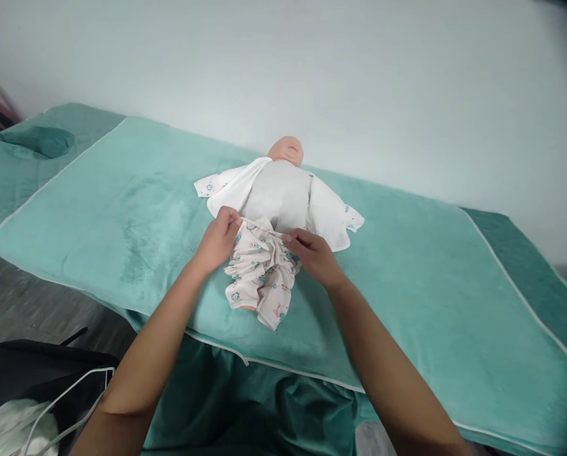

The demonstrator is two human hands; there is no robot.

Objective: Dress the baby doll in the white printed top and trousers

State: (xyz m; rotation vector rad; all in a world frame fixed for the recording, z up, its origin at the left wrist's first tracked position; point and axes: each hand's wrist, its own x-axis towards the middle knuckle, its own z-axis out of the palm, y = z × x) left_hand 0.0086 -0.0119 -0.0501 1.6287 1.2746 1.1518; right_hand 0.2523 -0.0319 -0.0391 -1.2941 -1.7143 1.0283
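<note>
A baby doll (280, 190) lies on its back on a teal towel (136, 215), head toward the wall. A white printed jacket (331, 218) lies spread apart under its grey torso. Printed baby trousers (259, 278) are bunched over its legs. My left hand (218, 239) is closed on the trousers' waistband at the doll's left-hand side of the picture. My right hand (314, 254) pinches the waistband on the other side.
The towel covers a long teal massage bed (511, 240) against a pale wall. A teal pillow (39, 140) lies at the far left end. A black bin or bag (31, 373) with white contents and a white cable sits on the floor at lower left.
</note>
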